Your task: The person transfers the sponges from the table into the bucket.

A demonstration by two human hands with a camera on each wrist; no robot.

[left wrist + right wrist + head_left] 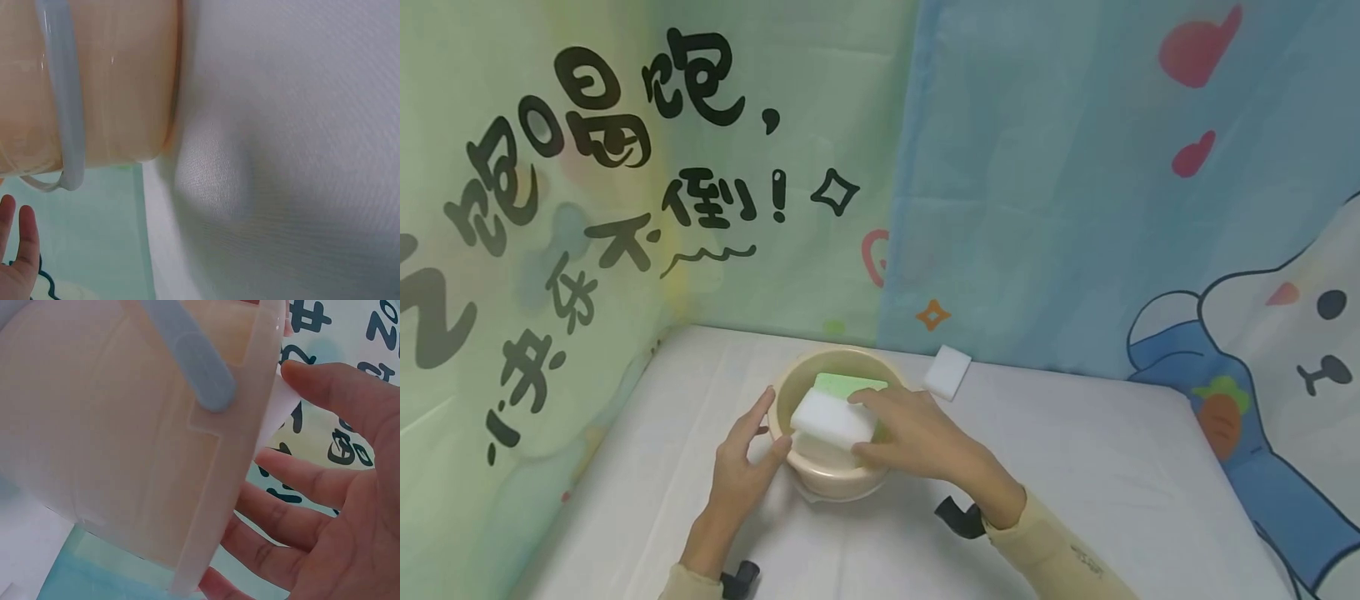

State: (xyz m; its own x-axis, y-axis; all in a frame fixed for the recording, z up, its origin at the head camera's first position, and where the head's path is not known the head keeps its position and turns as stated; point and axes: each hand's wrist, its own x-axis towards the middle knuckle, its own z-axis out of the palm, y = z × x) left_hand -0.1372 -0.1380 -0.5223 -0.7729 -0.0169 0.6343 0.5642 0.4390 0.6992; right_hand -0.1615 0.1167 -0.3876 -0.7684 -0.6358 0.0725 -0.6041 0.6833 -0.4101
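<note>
A cream bucket (827,477) with a grey handle (67,94) stands on the white cloth. At its mouth, my right hand (925,429) pinches a white sponge-like block (831,419) between thumb and fingers. In the right wrist view, part of this white block (279,409) shows past the bucket's rim, between thumb and forefinger. A light green block (850,384) lies behind it inside the bucket. My left hand (741,471) is at the bucket's left side, thumb and fingers spread by the rim. Only some of its straight fingers (26,240) appear in the left wrist view.
Another white block (947,372) lies on the cloth right of the bucket, near the back edge. Printed curtains (1037,208) hang behind and at the left of the cloth-covered table (1075,467). A black strap piece (959,518) sits under the right wrist.
</note>
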